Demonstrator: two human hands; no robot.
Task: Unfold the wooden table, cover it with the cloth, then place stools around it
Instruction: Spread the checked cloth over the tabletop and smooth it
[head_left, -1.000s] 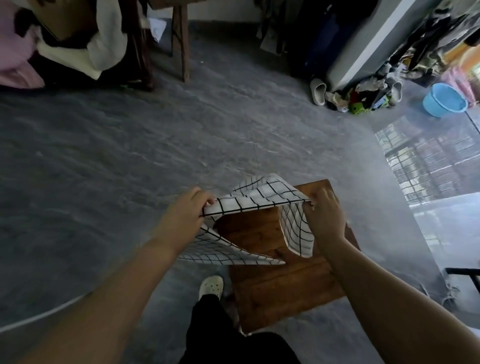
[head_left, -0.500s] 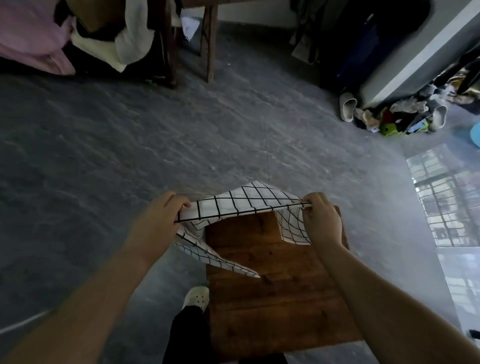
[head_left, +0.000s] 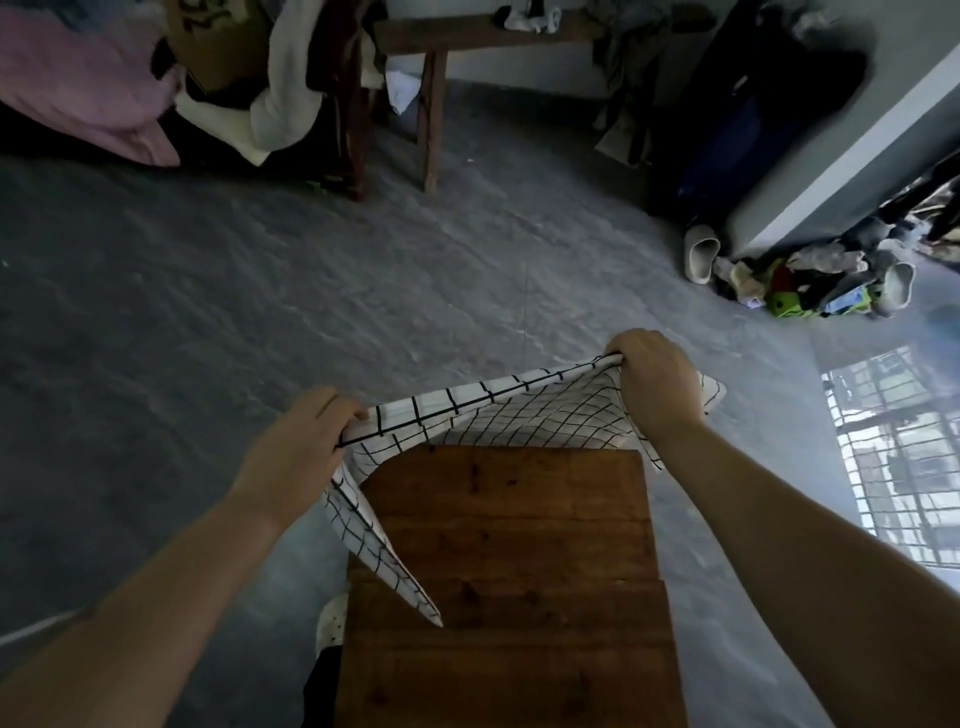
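White crossed by a thin black grid on the cloth (head_left: 519, 415). Warm reddish brown, with darker knots and grain, on the counter (head_left: 509, 571). Mottled grey streaked with paler grey across the floor (head_left: 208, 312). Pale pink on the bedding (head_left: 88, 88) at far left, off-white on the heap of fabric (head_left: 280, 104) beside it. Pale beige on the slipper (head_left: 701, 252). Black on the trouser leg (head_left: 322, 691).

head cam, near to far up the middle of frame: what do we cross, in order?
wooden table → checked cloth, gripped by left hand and right hand → grey floor → wooden bench
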